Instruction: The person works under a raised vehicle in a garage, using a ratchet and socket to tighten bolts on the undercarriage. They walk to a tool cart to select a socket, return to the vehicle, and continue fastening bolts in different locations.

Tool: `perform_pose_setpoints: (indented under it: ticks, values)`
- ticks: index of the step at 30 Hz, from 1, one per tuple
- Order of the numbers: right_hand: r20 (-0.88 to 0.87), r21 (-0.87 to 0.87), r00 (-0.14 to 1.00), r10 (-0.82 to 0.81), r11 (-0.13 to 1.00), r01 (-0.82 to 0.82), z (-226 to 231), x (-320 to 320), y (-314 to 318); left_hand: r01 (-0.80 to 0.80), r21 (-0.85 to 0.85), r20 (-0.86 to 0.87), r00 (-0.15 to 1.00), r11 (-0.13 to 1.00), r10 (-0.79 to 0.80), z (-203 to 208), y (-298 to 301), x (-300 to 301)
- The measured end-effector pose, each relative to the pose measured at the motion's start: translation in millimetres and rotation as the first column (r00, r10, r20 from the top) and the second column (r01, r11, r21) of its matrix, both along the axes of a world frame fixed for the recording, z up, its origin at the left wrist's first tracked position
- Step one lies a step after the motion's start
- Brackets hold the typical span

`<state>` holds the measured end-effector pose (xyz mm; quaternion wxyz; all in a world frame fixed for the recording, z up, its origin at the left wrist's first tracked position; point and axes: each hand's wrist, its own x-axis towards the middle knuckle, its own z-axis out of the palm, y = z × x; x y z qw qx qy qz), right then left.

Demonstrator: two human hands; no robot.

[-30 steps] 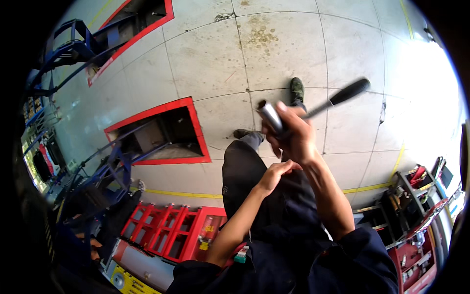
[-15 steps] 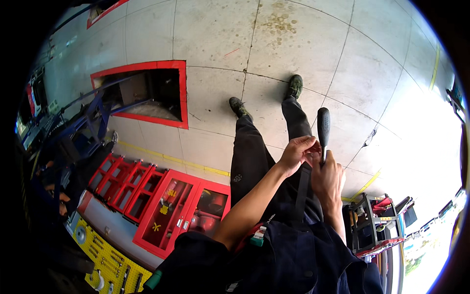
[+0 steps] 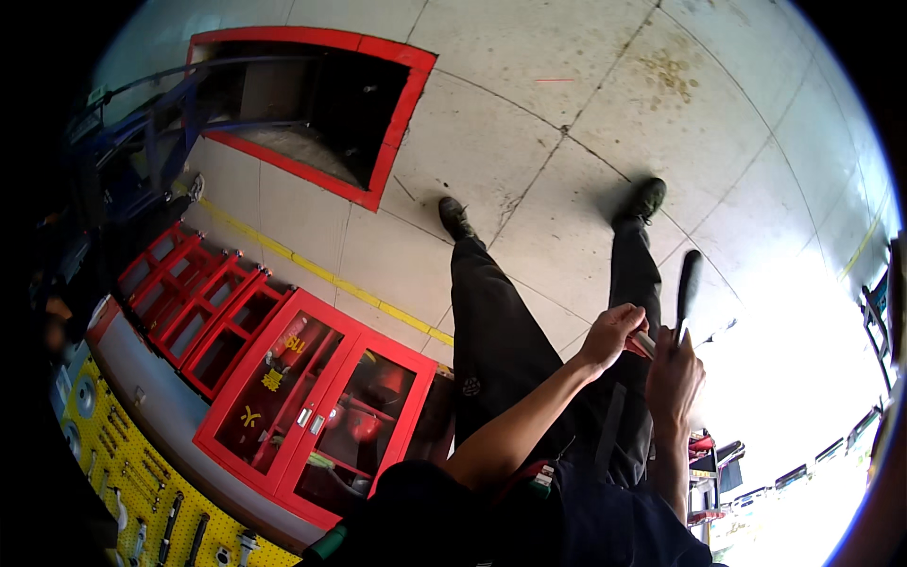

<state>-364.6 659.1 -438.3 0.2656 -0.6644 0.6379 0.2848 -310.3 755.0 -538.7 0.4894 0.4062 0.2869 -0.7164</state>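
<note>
My right hand (image 3: 675,373) is closed on a tool with a long black grip (image 3: 691,279) and a metal shank. The grip points up and away from me; the tool's other end is hidden in my fist, so its exact kind does not show. Just left of it, my left hand (image 3: 609,338) is pinched around a short, light metal piece (image 3: 645,344). That piece reaches across toward the right hand's fingers; whether it joins the tool cannot be made out. Both hands are in front of my thighs, above the floor.
A red-rimmed floor pit (image 3: 397,118) with blue metal bars lies at far left. A red glass-door cabinet (image 3: 312,406), red racks (image 3: 213,312) and a yellow pegboard (image 3: 142,472) of tools line the left. Near right, a cart (image 3: 704,463) is partly visible behind my forearm.
My view has turned and shifted, and my legs are spread wider in a step. Both hands sit farther right and lower. The grip tilts more to the right, and the metal piece now shows.
</note>
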Motion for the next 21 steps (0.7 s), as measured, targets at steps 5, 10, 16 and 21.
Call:
perform_pose_setpoints:
  ticks: [5, 10, 16, 21]
  values:
    - [0.161, 0.24, 0.891, -0.425, 0.892, 0.382, -50.5, 97.1, 76.9, 0.109, -0.204, 0.071, 0.993, 0.973, -0.096, -63.7, 104.5, 115.9]
    - [0.415, 0.358, 0.741, -0.528, 0.843, 0.4, -81.6, 189.1, 132.4, 0.19, 0.151, 0.291, 0.929, 0.97, -0.227, -92.9, 213.1, 269.9]
    - [0.494, 0.377, 0.69, -0.529, 0.845, 0.378, -131.0, 281.0, 122.3, 0.33, 0.586, 0.636, 0.378, 0.74, -0.673, -144.9, 355.0, 457.3]
    - [0.449, 0.322, 0.735, -0.509, 0.859, 0.398, -214.4, 346.4, 83.1, 0.372, 0.667, 0.501, 0.417, 0.645, -0.758, -185.0, 373.9, 590.6]
